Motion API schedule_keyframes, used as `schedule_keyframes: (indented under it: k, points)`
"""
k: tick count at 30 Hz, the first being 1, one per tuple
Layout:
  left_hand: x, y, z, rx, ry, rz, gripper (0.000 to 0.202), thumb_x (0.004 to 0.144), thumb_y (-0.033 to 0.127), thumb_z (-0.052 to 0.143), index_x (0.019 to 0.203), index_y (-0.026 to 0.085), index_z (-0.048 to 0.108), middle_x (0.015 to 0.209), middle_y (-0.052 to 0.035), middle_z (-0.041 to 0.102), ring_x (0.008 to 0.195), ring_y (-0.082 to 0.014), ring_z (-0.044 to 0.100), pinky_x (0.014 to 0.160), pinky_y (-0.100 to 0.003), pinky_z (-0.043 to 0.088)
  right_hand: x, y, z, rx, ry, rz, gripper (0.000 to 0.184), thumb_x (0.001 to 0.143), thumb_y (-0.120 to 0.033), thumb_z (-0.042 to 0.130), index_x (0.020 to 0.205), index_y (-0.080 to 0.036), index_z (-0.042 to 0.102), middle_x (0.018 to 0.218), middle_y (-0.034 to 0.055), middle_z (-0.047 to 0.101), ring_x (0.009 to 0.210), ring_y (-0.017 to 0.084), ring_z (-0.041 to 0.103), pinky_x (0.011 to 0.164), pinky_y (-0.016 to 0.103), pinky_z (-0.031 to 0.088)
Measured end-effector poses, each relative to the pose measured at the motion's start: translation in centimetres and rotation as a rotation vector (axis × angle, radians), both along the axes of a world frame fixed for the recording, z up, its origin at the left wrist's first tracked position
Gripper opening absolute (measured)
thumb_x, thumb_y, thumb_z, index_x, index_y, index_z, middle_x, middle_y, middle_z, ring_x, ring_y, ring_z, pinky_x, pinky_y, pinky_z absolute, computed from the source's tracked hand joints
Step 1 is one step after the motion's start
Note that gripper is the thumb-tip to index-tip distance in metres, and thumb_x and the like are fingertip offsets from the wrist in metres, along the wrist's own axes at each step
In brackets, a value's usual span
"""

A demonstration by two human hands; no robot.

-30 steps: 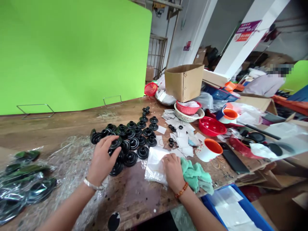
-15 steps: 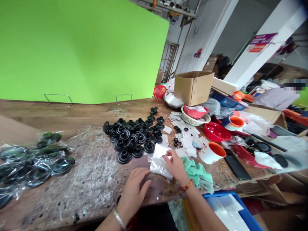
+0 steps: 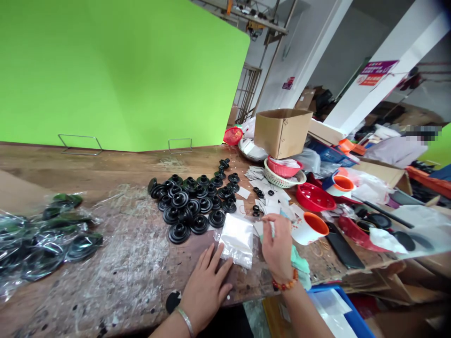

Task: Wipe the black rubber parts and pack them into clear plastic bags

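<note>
A stack of clear plastic bags (image 3: 237, 237) with a white inner face lies near the front of the table. My left hand (image 3: 207, 284) rests beside its lower left side, fingers spread, fingertips close to or on its edge. To the right of the stack is my right hand (image 3: 278, 249), thumb and fingers pinched together. What sits in that pinch is too faint to name; it may be thin clear plastic. Behind the bags is a pile of black round stepped discs with raised hubs (image 3: 192, 206). A green cloth (image 3: 299, 267) shows partly behind my right wrist.
Black discs in clear wrapping (image 3: 52, 239) lie at the left. White paper cards (image 3: 273, 206), small black knobs (image 3: 259, 192), an orange-lined cup (image 3: 310, 228), a phone (image 3: 343, 246) and a red bowl (image 3: 315, 197) stand rightward. A cardboard box (image 3: 283, 134) stands behind; below is a blue bin (image 3: 352, 319).
My right hand has moved right, off the bags, and stays pinched. My left hand has shifted slightly right and spread its fingers beside the stack. The view has shifted slightly.
</note>
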State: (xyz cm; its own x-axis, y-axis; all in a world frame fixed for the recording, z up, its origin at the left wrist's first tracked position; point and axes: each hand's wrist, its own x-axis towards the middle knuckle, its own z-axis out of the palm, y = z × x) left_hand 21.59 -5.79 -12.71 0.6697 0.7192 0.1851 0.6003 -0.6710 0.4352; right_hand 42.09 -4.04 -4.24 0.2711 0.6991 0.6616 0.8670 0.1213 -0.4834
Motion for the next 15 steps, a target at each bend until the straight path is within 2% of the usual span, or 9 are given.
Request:
schedule_keyframes:
  k: [2,3,6,8,9,11,13,15]
  points:
    - [-0.1,0.2,0.3,-0.086,-0.083,0.014,0.058,0.081,0.025,0.062,0.136,0.031,0.043,0.151,-0.0090,0.031,0.139,-0.0346,0.024,0.108,-0.057,0.029,-0.2,-0.6,1.5,0.043,0.074,0.004,0.015,0.092,-0.023,0.041,0.092,-0.017,0.054,0.090,0.0081,0.058,0.088,0.021,0.054,0.082,0.034,0.041]
    - [-0.3,0.4,0.8,-0.138,-0.157,0.038,0.060,0.081,0.025,0.062,0.138,0.029,0.041,0.151,-0.0101,0.032,0.138,-0.0333,0.026,0.109,-0.056,0.030,-0.6,-0.9,2.1,-0.005,0.117,0.055,0.015,0.092,-0.023,0.042,0.093,-0.017,0.055,0.089,0.0069,0.059,0.085,0.019,0.055,0.079,0.032,0.042]
    - [-1.3,1.8,3.7,-0.263,-0.446,0.147,0.073,0.079,0.030,0.064,0.144,0.022,0.030,0.150,-0.0146,0.031,0.136,-0.0293,0.031,0.110,-0.049,0.030,-2.4,-1.7,3.0,-0.302,0.244,0.368,0.013,0.090,-0.023,0.048,0.088,-0.019,0.060,0.080,0.0027,0.062,0.075,0.016,0.057,0.071,0.026,0.043]
    - [-2.3,2.9,6.3,-0.334,-0.564,0.160,0.074,0.075,0.036,0.068,0.141,0.023,0.037,0.146,-0.0128,0.039,0.132,-0.0297,0.038,0.109,-0.047,0.031,-3.9,-2.0,2.9,-0.484,0.387,0.559,0.012,0.087,-0.022,0.053,0.082,-0.018,0.063,0.076,0.0013,0.064,0.071,0.014,0.058,0.069,0.024,0.043]
    - [-2.7,3.4,7.4,-0.403,-0.577,0.148,0.064,0.074,0.038,0.068,0.133,0.025,0.048,0.139,-0.0109,0.049,0.125,-0.0298,0.046,0.106,-0.045,0.036,-4.6,-2.0,2.7,-0.552,0.482,0.617,0.012,0.085,-0.023,0.056,0.079,-0.017,0.064,0.072,0.0005,0.063,0.067,0.013,0.057,0.065,0.023,0.043]
    - [-3.5,4.2,9.0,-0.557,-0.552,0.160,0.032,0.073,0.041,0.067,0.100,0.026,0.072,0.108,-0.0076,0.070,0.101,-0.0289,0.062,0.093,-0.039,0.047,-5.7,-1.7,2.2,-0.640,0.667,0.658,0.016,0.082,-0.028,0.061,0.073,-0.015,0.064,0.062,-0.0014,0.059,0.057,0.011,0.053,0.056,0.021,0.040]
    - [-4.0,4.5,9.3,-0.656,-0.555,0.261,0.025,0.069,0.046,0.068,0.079,0.024,0.076,0.084,-0.0057,0.074,0.082,-0.0273,0.066,0.077,-0.033,0.052,-6.4,-1.2,1.8,-0.636,0.771,0.646,0.022,0.080,-0.033,0.063,0.068,-0.015,0.063,0.056,-0.0033,0.053,0.052,0.009,0.047,0.050,0.020,0.035]
    - [-4.1,4.4,8.8,-0.665,-0.581,0.376,0.028,0.066,0.050,0.069,0.075,0.024,0.075,0.070,-0.0029,0.070,0.070,-0.0238,0.063,0.063,-0.028,0.050,-6.8,-0.8,1.4,-0.568,0.801,0.634,0.021,0.081,-0.033,0.061,0.073,-0.015,0.064,0.062,-0.0027,0.055,0.056,0.008,0.047,0.052,0.020,0.035]
